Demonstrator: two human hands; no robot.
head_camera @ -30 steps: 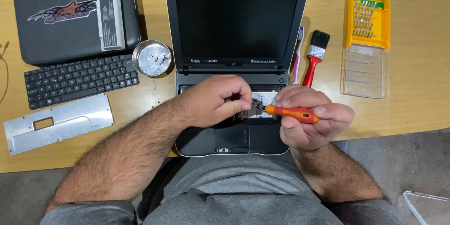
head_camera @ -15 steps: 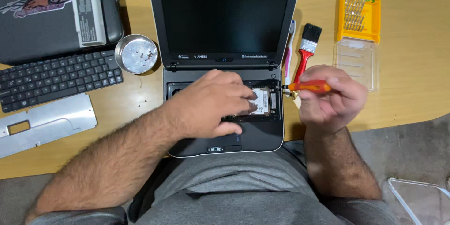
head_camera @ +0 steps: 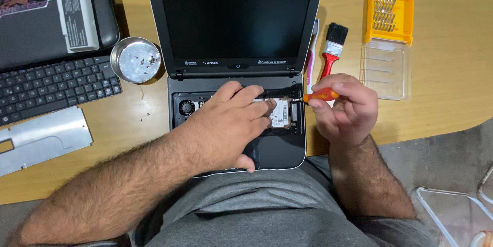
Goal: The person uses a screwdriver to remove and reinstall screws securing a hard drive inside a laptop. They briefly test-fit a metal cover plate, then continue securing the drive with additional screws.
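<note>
Below the dark screen, one opened laptop [head_camera: 233, 67] sat on the wooden table [head_camera: 452, 87], its keyboard deck stripped so the inner parts showed. The left hand [head_camera: 228, 123] lay flat over that bay, fingers pressed close together and their tips resting on the one silver drive [head_camera: 280, 113] at about 3 o'clock of the hand. The right hand [head_camera: 344, 105] pinched one orange-handled screwdriver [head_camera: 316, 96] between thumb and forefingers, shaft level, tip at the drive's right edge (whether it met a screw I could not tell).

At 12 o'clock of the right hand lay one red-handled brush [head_camera: 331, 51], and just beside it, at its 9 o'clock, one pink-and-white toothbrush [head_camera: 311, 51]. At 2 o'clock sat one yellow bit case [head_camera: 389, 10] with its clear lid [head_camera: 384, 69] open. At 10 o'clock of the left hand stood one round metal dish [head_camera: 135, 60] holding a few small screws. Further toward 9 o'clock lay one loose black keyboard [head_camera: 51, 90], one grey metal plate [head_camera: 41, 139], and one second, closed laptop [head_camera: 31, 15].
</note>
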